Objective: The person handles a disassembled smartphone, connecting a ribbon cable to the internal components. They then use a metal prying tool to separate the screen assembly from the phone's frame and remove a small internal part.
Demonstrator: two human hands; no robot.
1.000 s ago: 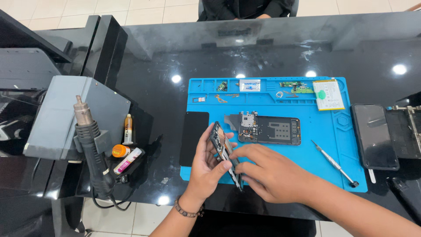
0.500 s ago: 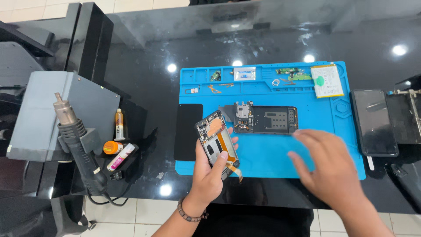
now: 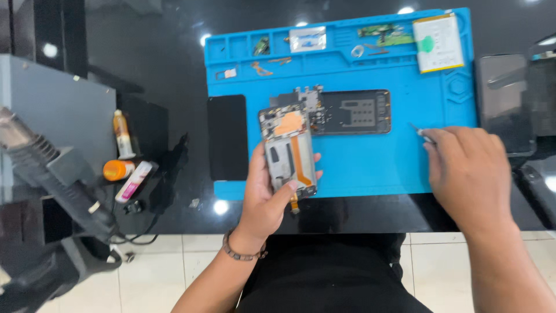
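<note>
Gripping an opened phone frame [image 3: 288, 152] above the blue mat's [image 3: 370, 168] front edge, the left hand [image 3: 267, 200] could snag its dangling orange flex; right hand [image 3: 466, 168] pinches a slim tool [image 3: 421, 133].

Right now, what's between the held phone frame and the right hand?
Head view: the dark phone back panel lying on the blue mat, otherwise bare mat, between the phone frame and right hand.

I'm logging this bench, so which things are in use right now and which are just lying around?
In use: opened phone frame in left hand; thin metal tool under right hand; blue mat.
Lying about: black back panel, battery, heat gun, glue tubes.
</note>
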